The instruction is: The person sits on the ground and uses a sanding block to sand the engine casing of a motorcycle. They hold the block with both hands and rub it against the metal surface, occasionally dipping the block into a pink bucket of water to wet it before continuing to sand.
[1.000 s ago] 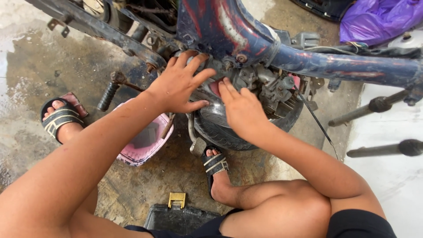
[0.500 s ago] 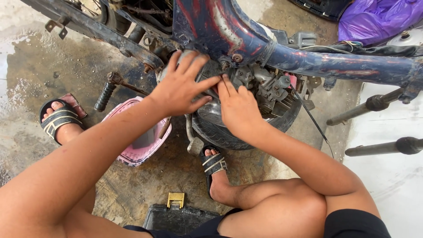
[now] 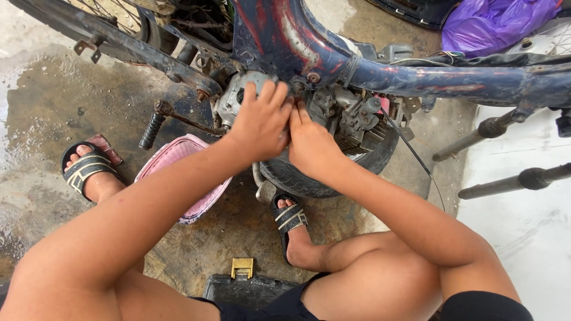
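While both hands press together at one spot, the left hand [image 3: 262, 122] lies spread, fingers open, on the grey metal engine block [image 3: 238, 98], and the right hand [image 3: 309, 142] touches it from the right, fingertips curled in; whether they pinch something I cannot tell. That engine sits directly ahead of both hands, under the dark blue motorcycle frame tube [image 3: 416, 77], which runs left to right. A black rubber tyre [image 3: 309, 181] lies below the hands, and a pink plastic basket [image 3: 178, 166] stands near the left forearm.

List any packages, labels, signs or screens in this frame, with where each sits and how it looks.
No labels, signs or screens show.
Purple plastic bag: top right, behind the motorbike frame, bulging and crumpled.
Black case with a yellow latch: bottom centre, between the person's legs, shut.
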